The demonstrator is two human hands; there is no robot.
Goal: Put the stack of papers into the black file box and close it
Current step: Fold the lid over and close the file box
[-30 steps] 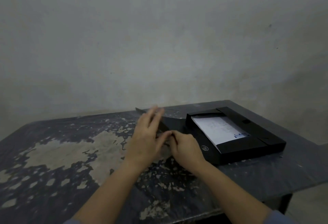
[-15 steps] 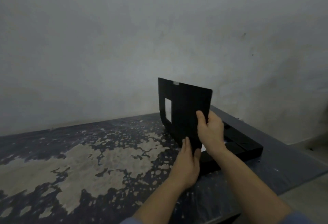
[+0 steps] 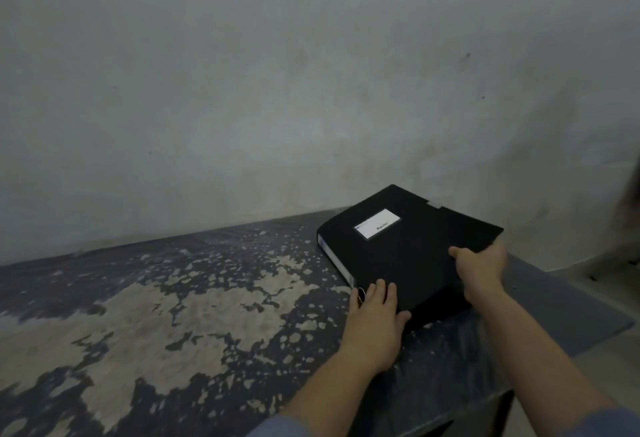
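Black file box (image 3: 408,256) lies on table (image 3: 173,315), lid down. Stiff board, light, flexing lid. Right hand (image 3: 479,262) fingers pinch lid's free edge; left hand (image 3: 375,312) fingers flat, together, steadying near corner. Best hold: free edge.

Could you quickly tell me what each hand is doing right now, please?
Left hand: open, flat against the black file box.
Right hand: closed, gripping the box cover's edge.

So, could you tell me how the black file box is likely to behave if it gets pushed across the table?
The black file box lies flat and broad on the table, so it would probably slide, not tip or roll. Its thin lid may flex where the right hand grips its edge. The flaking tabletop could add drag.
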